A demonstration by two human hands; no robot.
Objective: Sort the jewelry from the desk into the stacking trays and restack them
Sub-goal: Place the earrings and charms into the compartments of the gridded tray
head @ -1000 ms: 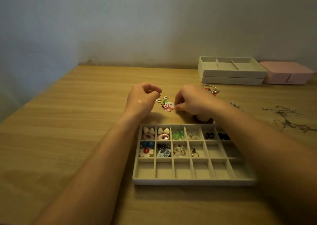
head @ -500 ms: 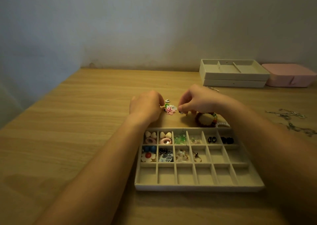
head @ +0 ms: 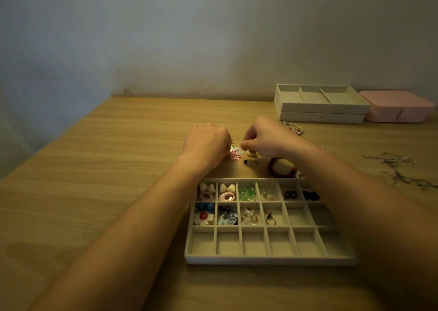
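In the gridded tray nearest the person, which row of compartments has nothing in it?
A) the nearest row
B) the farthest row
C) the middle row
A: the nearest row of the gridded tray shows only bare lining, while jewelry sits in the other two rows.

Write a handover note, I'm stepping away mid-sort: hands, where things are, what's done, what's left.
Left hand: fingers curled over the loose pieces behind the compartment tray; any hold is hidden.
Right hand: pinches a small piece beside the pink flower earring.
Done: tray's back row and part of the middle row hold pieces; front row empty.
To do: loose pieces, red bead bracelet and chains lie on the desk; stacked trays not restacked.
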